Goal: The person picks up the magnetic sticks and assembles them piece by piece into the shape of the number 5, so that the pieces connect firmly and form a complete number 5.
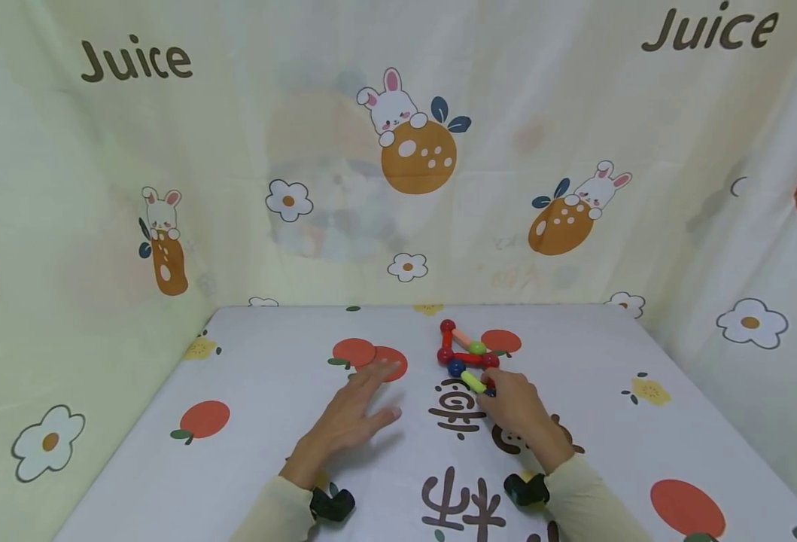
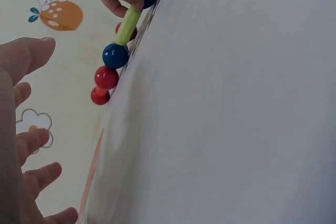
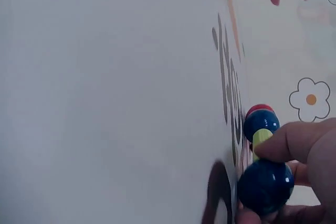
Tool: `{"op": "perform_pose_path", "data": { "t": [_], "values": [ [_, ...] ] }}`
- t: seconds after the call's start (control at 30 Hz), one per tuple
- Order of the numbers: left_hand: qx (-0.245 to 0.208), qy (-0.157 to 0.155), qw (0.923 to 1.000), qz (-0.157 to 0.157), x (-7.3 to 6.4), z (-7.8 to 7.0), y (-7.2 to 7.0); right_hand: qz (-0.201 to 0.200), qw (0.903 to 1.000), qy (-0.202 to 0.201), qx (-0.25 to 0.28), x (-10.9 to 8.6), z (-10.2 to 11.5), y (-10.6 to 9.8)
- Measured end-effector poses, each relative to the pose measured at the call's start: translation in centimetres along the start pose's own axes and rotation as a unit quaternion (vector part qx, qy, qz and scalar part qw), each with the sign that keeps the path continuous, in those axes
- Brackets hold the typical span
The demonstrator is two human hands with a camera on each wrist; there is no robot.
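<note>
A ball-and-stick toy structure lies toward the back of the table, with red rods (image 1: 468,358), red balls (image 1: 448,326), a green ball (image 1: 477,348) and a salmon rod (image 1: 462,338). At its near side, a yellow-green rod (image 2: 127,26) joins one blue ball (image 2: 115,56) to a second blue ball (image 3: 266,186). My right hand (image 1: 516,406) pinches this second ball and the end of the rod between thumb and fingers. My left hand (image 1: 347,418) is apart from the structure, to its left over the table, fingers spread and holding nothing.
The white tablecloth (image 1: 269,421) bears printed red fruit, yellow fruit and brown characters. Cream curtains (image 1: 235,150) with rabbits, flowers and the word Juice stand behind and at both sides. A dark strapped device (image 1: 333,503) sits at each wrist.
</note>
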State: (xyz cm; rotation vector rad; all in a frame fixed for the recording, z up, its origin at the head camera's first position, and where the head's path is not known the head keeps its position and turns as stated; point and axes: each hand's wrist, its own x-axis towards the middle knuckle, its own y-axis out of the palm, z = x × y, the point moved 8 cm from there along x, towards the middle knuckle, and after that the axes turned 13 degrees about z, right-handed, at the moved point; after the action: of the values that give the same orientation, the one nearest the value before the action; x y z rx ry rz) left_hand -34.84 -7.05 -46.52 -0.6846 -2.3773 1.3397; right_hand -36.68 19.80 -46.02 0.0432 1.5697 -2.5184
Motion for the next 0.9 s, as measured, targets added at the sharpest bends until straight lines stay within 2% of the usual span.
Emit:
{"op": "perform_pose_path", "data": {
  "t": [0.2,0.4,0.67,0.9],
  "values": [
    [-0.005,0.001,1.0,0.003,-0.07,0.05,0.32,-0.018,0.9996,0.017,0.013,0.16,-0.21,0.16],
    [-0.007,0.004,1.0,0.001,-0.16,0.14,0.18,-0.029,0.9993,0.012,0.022,0.1,-0.12,-0.1],
    [-0.008,0.015,0.9999,-0.002,-0.17,0.07,0.25,-0.015,0.9991,0.02,0.034,0.15,-0.52,0.08],
    [-0.007,0.002,1.0,0.002,-0.12,0.25,0.24,-0.006,0.9988,0.02,0.044,0.44,-0.82,0.22]
  ]
}}
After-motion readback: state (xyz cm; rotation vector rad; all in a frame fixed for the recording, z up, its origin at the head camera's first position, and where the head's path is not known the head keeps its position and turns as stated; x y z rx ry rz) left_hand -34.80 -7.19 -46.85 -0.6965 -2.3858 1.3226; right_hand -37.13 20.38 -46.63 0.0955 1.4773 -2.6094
